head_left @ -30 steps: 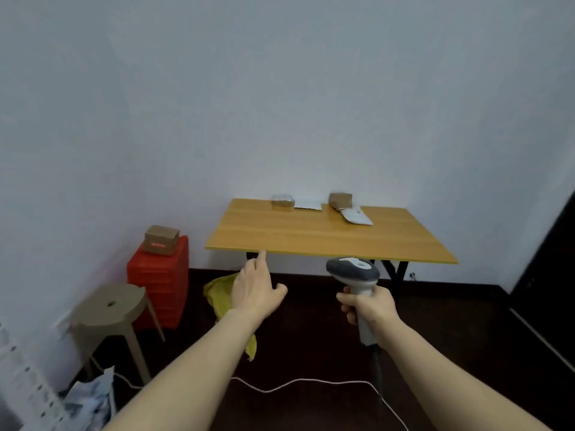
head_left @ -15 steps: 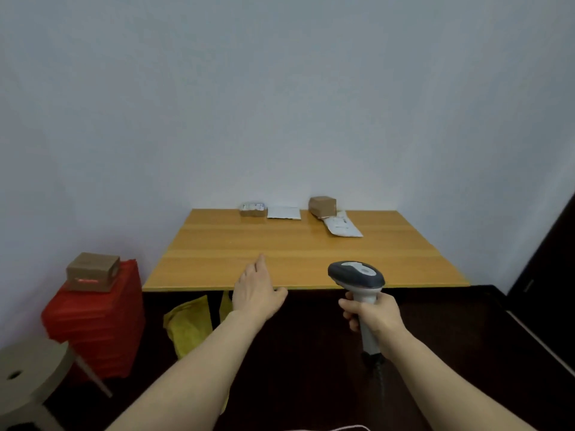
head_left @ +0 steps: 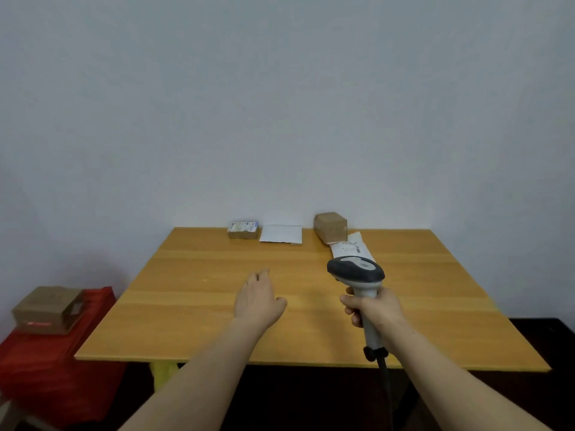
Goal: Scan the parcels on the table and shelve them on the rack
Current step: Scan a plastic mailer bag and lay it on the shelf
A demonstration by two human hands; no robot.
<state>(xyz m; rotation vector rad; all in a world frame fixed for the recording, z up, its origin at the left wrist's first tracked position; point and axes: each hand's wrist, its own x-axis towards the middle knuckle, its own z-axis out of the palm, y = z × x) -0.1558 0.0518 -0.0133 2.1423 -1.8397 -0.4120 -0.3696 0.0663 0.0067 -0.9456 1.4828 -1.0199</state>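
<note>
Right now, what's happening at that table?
A person grips a scanner in the right hand and holds the open left hand over the wooden table. Along its far edge lie a small labelled box, a white envelope, a brown box and a white mailer, none picked up yet.

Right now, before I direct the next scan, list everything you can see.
table: one, light wood, against the wall
small labelled box: one, brown, table's far edge, leftmost
flat mailer: one, white, beside it
cardboard box: one, brown, far edge, further right
labelled mailer: one, white, in front of that box
barcode scanner: one, grey and white, held
crate: one, red, left of table
carton: one, brown, on crate
bag: one, yellow, under table
left hand: open, over table
right hand: grips scanner handle
</note>
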